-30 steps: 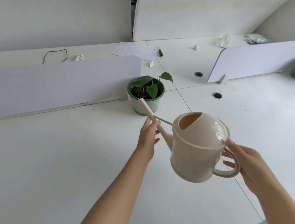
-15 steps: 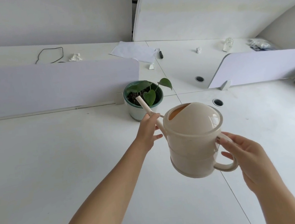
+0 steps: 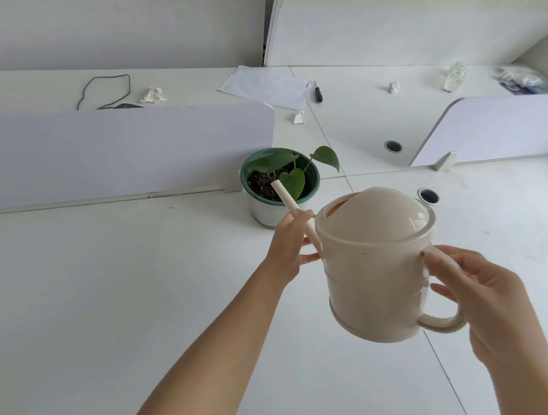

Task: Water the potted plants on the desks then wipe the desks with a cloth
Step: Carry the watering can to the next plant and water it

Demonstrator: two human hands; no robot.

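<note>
right grip (image 3: 480,299) hooks the watering can (image 3: 377,270) by its handle, left grip (image 3: 290,250) wraps the spout (image 3: 284,195), aiming it over the potted plant (image 3: 266,210).

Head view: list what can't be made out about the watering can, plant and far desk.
All in the head view:
- Watering can: water level hidden by its domed top.
- Spout tip: too small to tell whether water is running onto the soil.
- Pot: near side partly covered by the left hand and the can.
- Black cord: lower end cut off by the divider.
- Crumpled white lump on the far desk: too small to identify.
</note>
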